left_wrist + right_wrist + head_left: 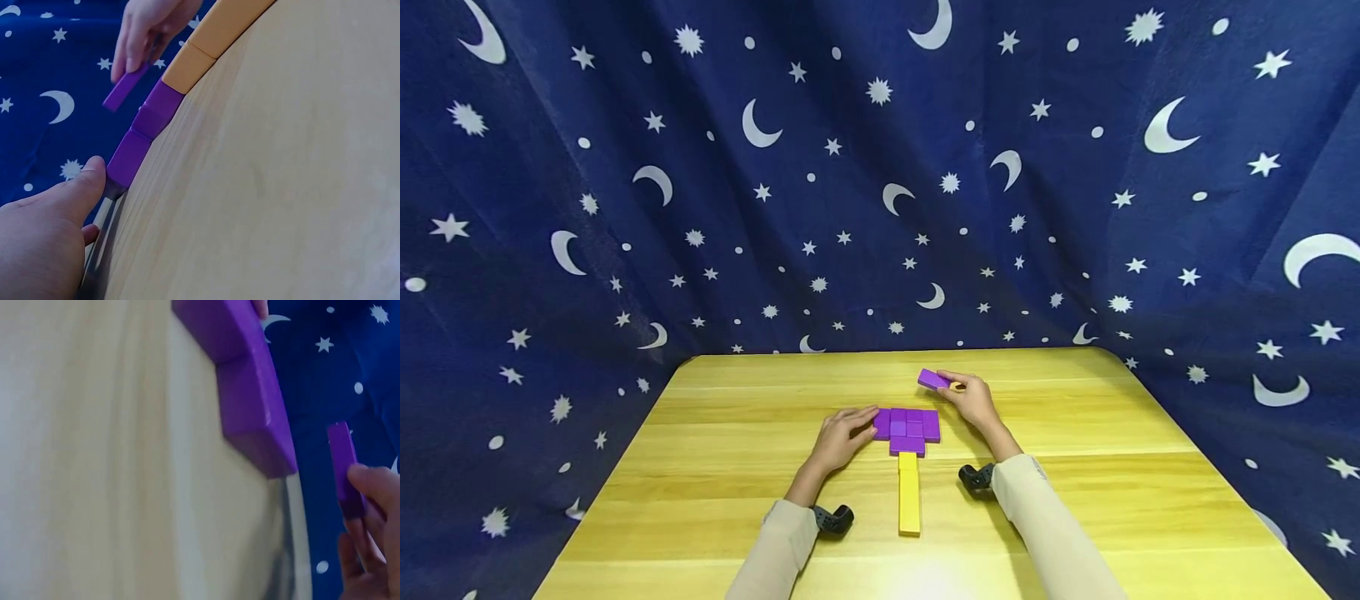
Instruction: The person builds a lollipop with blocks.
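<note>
My right hand (973, 402) pinches a purple rectangular block (932, 379) between thumb and fingers, raised above the far part of the table. In the right wrist view, the thumb lies on one face of this purple block (345, 469). Several purple blocks (907, 423) sit side by side in a flat group on the table, with one lower purple block (907, 447) centred below them. My left hand (838, 439) rests at the group's left side, fingertips right at the leftmost block. Yellow blocks (909, 500) form a straight strip running from the purple group toward me.
The wooden table (700, 467) ends at a dark blue curtain (850, 208) printed with white moons and stars. Black devices sit at both wrists, one by the left sleeve (833, 521) and one by the right sleeve (976, 477).
</note>
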The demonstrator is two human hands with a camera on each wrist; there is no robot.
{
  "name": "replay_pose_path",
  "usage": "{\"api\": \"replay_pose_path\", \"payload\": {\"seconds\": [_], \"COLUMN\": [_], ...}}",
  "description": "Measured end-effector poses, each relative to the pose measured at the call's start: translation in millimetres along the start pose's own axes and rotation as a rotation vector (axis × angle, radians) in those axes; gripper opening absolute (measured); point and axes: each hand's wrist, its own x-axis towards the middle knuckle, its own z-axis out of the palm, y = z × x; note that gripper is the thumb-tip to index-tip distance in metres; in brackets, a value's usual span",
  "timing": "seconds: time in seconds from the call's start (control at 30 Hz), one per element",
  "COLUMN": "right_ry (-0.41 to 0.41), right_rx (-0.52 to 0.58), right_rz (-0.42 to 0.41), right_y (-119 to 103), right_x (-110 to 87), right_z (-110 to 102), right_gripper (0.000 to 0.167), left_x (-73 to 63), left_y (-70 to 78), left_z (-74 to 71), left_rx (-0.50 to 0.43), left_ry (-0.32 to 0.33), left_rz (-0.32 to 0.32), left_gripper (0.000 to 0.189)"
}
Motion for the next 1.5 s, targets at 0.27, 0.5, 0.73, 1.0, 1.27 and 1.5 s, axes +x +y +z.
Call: {"api": "replay_pose_path", "payload": {"seconds": [0.27,0.5,0.73,1.0,1.27,1.5], "right_ry": [-0.240,-0.381,-0.423,-0.440,-0.465,-0.476], "right_rx": [-0.016,-0.003,-0.015,0.003,0.038,0.063], "right_rz": [-0.018,-0.001,-0.013,-0.018,0.005,0.023], "right_y": [-22.4,-26.6,-24.9,-21.7,-19.3,-20.4], "right_x": [13.1,16.5,9.7,8.4,8.1,8.9], "right_z": [14.2,24.1,25.4,23.8,23.8,24.3], "right_gripper": [0.031,0.034,0.032,0.031,0.030,0.029], "left_x": [3.9,2.7,0.6,-0.5,-1.8,-0.6], "left_y": [-0.7,0.0,2.0,1.0,2.8,2.5], "left_z": [-0.7,1.3,1.8,1.9,1.2,-0.5], "left_rx": [0.011,0.020,0.018,0.026,-0.006,0.012], "left_ry": [-0.016,-0.011,-0.015,0.004,-0.009,-0.008], "left_rz": [-0.002,-0.007,-0.018,-0.010,-0.013,-0.018], "left_gripper": [0.043,0.043,0.043,0.042,0.043,0.043]}}
